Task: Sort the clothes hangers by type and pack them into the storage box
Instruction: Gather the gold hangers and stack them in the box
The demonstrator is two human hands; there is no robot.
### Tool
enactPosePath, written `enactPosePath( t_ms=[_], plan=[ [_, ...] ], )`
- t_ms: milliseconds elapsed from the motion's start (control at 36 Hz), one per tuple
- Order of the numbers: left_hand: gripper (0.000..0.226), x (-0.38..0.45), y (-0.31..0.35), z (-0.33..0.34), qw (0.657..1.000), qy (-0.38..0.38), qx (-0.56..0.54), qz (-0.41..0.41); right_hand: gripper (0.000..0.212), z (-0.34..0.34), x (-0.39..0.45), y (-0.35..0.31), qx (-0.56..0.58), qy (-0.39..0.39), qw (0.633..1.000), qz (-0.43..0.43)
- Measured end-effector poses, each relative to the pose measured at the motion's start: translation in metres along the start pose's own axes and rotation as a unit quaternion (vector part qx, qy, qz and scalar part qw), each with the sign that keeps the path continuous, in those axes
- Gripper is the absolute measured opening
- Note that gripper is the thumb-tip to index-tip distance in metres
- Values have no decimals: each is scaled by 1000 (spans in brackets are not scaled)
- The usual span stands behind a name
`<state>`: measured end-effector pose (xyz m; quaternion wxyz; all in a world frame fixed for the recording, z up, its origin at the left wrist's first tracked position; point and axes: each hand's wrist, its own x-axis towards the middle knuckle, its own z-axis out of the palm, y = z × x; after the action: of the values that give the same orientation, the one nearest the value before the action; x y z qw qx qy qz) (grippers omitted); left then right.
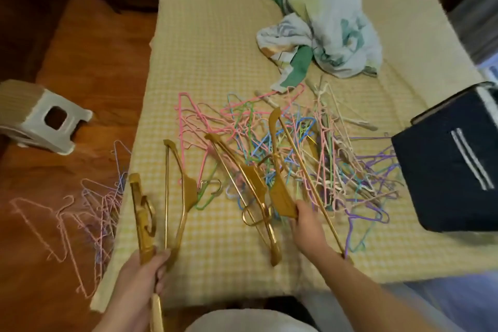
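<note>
the right hand (303,220) pinches a gold hanger (280,189) by its shoulder, long axis running away from the grip up the bed (215,49). the left hand (145,275) clutches a gold bundle (141,224). the storage box (452,159) sits rightward, nearer the right hand.

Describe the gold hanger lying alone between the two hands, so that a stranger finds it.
Start at the yellow checked bed and go to its near left part. The gold hanger lies flat there, untouched, right of the left hand; unlike its gold neighbours, no hand holds it.
</note>
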<state>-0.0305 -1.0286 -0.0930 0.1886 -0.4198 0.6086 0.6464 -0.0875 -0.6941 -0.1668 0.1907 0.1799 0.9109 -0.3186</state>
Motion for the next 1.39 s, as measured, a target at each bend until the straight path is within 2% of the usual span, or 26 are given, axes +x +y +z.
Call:
enactPosePath(
  t_ms=[111, 250, 361, 528, 611, 694, 750, 861, 917, 1000, 1083, 1195, 1222, 1389],
  plan=[
    [15, -8, 26, 31, 998, -42, 11, 43, 38, -19, -13, -27, 45, -3, 999, -14],
    [9, -23, 53, 58, 994, -86, 3, 66, 38, -35, -33, -47, 123, 8, 988, -97],
    [4, -33, 62, 64, 993, -97, -19, 71, 44, -53, -39, -71, 163, 39, 978, -124],
    [8, -47, 69, 57, 988, -106, -63, 91, 25, -81, -50, -98, 177, 67, 977, -101],
    [17, -52, 77, 52, 985, -101, -75, 120, 22, -100, -67, -100, 142, 106, 974, -144],
    [20, -57, 88, 53, 981, -107, -80, 137, 16, -118, -80, -99, 150, 113, 968, -169],
    [21, -58, 95, 52, 982, -102, -84, 137, 15, -126, -83, -104, 163, 105, 967, -164],
    [15, -53, 103, 53, 980, -109, -112, 121, 27, -133, -84, -120, 186, 80, 970, -131],
    [25, -52, 103, 56, 976, -132, -143, 96, 28, -129, -84, -125, 207, 74, 968, -125],
    [31, -57, 101, 66, 970, -171, -151, 79, 21, -115, -84, -137, 241, 46, 963, -114],
    [31, -64, 96, 83, 966, -207, -136, 68, 13, -88, -90, -156, 224, 31, 961, -161],
    [31, -74, 90, 101, 958, -239, -151, 53, 54, -49, -114, -181, 214, -38, 955, -201],
    [31, -76, 89, 102, 956, -241, -162, 44, 59, -44, -118, -185, 218, -42, 953, -204],
    [43, -76, 78, 89, 943, -265, -201, 8, 43, -29, -121, -186, 240, -59, 946, -211]
  ],
)
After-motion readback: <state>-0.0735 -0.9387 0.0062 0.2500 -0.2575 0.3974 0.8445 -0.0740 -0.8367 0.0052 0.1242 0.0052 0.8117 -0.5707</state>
